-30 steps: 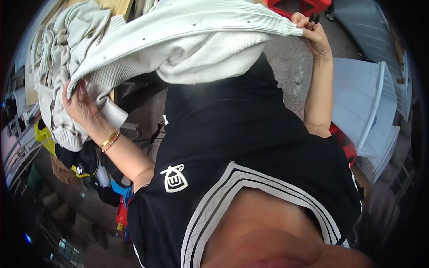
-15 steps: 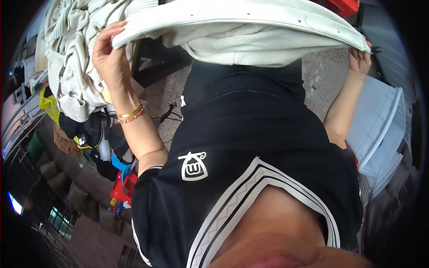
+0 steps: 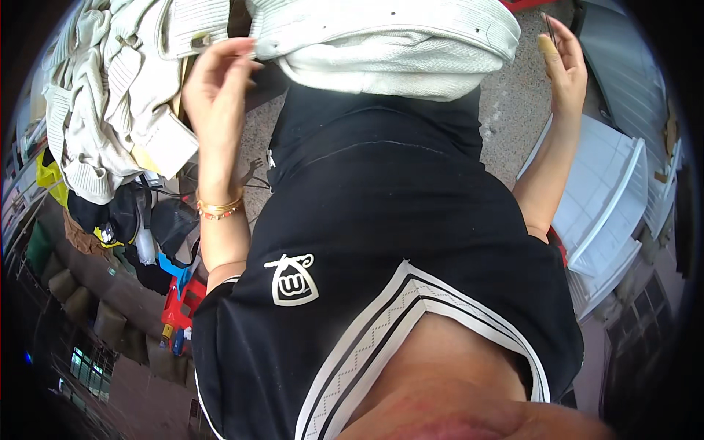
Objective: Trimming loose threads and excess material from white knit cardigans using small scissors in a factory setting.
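Observation:
A white knitted garment [image 3: 396, 51] lies across my lap at the top of the view, its ribbed band marked with small dark dots. My left hand [image 3: 220, 88], with bracelets at the wrist, pinches the left end of that band; the fingertips are slightly blurred. To the right, apart from the garment, my right hand [image 3: 566, 73] is raised, its fingers closed on a thin dark tool [image 3: 550, 28]. The tool's exact kind is too small to make out. A yellowish covering shows on the right thumb.
More white knitwear [image 3: 103, 95] is heaped at the left. Below it are a dark bag [image 3: 103, 216] and a red plastic item [image 3: 180, 308]. White plastic bins [image 3: 594, 191] stand by my right arm. Speckled floor [image 3: 513, 110] shows beside my lap.
The garment's right end has left my right hand and dropped inward onto my lap. My right hand has lifted, showing the thin tool. My left hand has shifted slightly right and down.

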